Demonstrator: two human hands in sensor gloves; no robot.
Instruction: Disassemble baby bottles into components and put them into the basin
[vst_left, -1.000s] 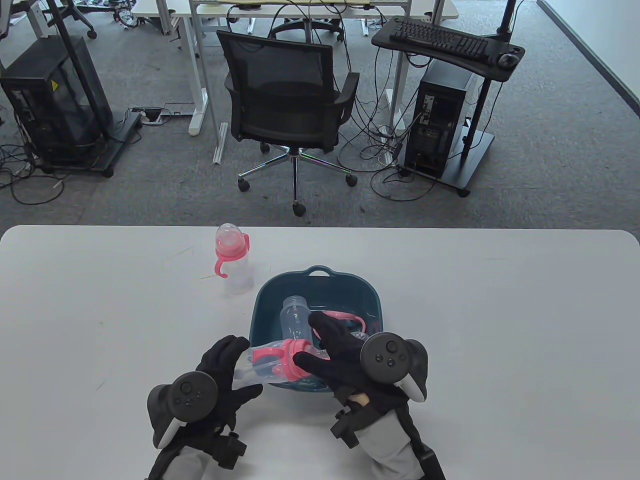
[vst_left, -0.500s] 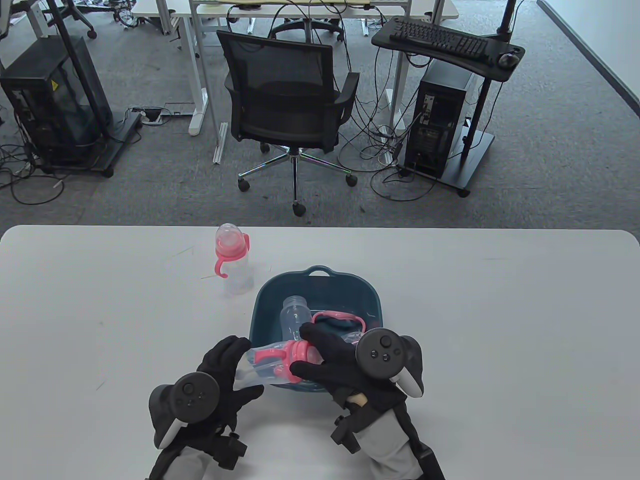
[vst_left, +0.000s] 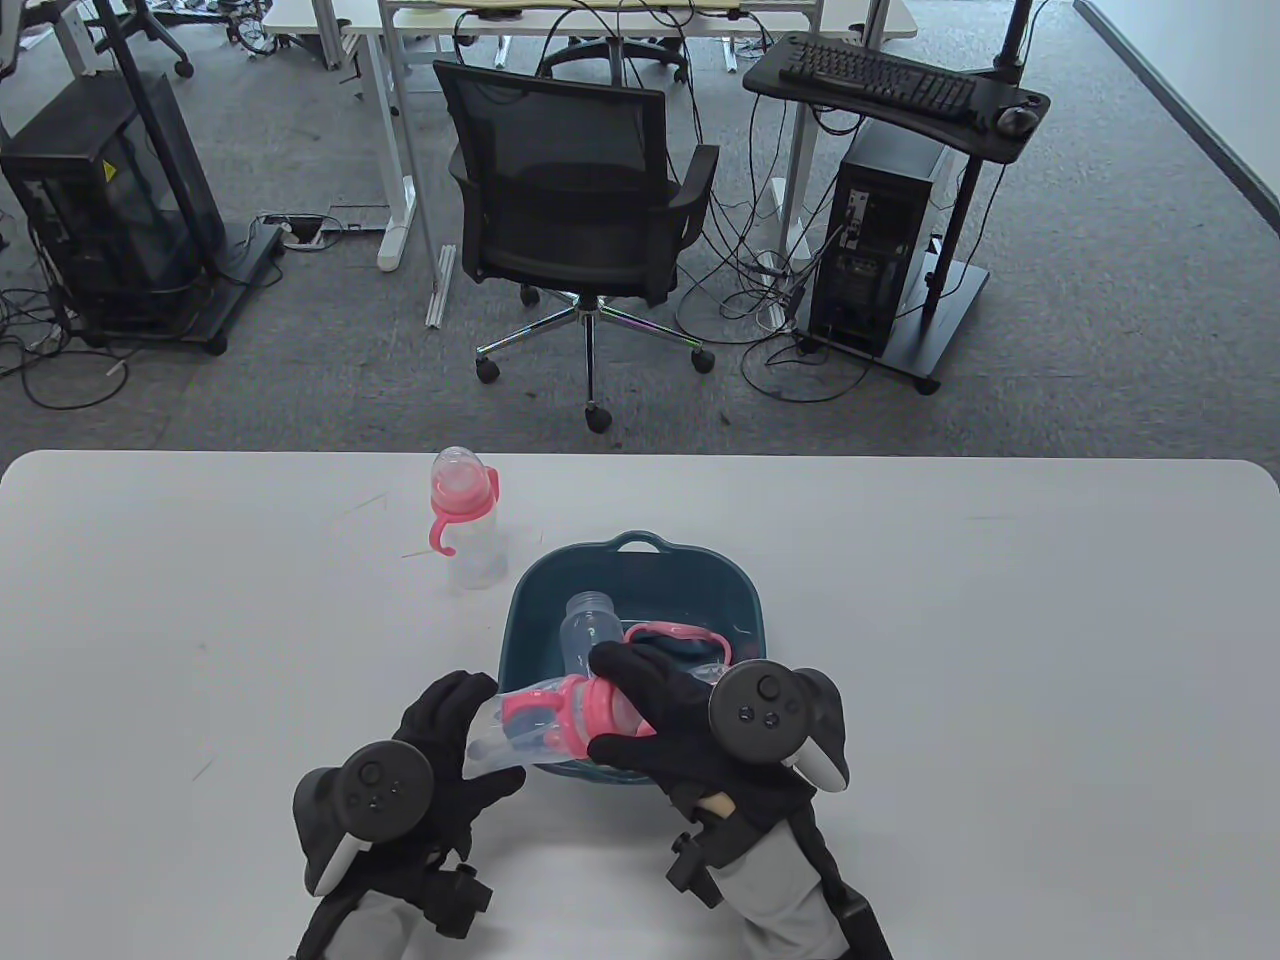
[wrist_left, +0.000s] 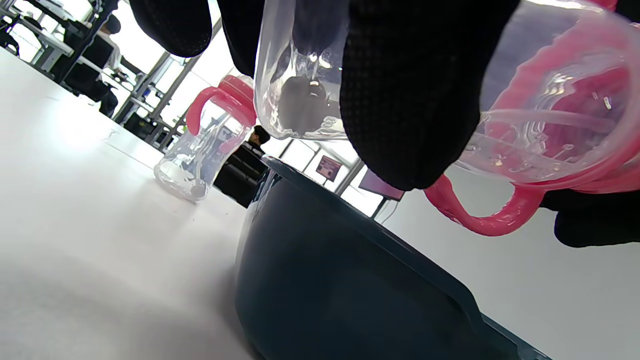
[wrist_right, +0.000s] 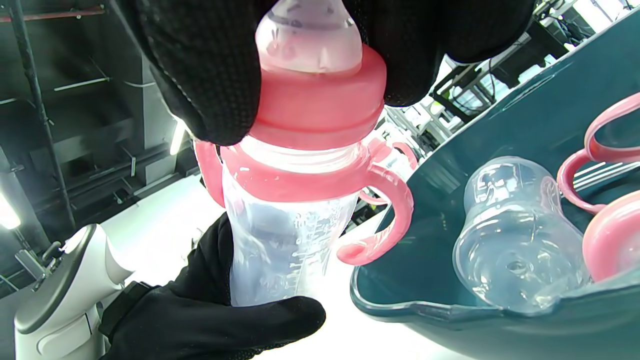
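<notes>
While one clear bottle body and a pink handle ring already lie in the basin, you hold the second bottle over its near rim: left hand wrapped round the body, right hand gripping the pink collar. A third bottle stands untouched, far left. Three bottles, one basin.

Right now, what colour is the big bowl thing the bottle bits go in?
Dark teal basin, clearest in the table view.

second bottle behind-left of basin
</notes>
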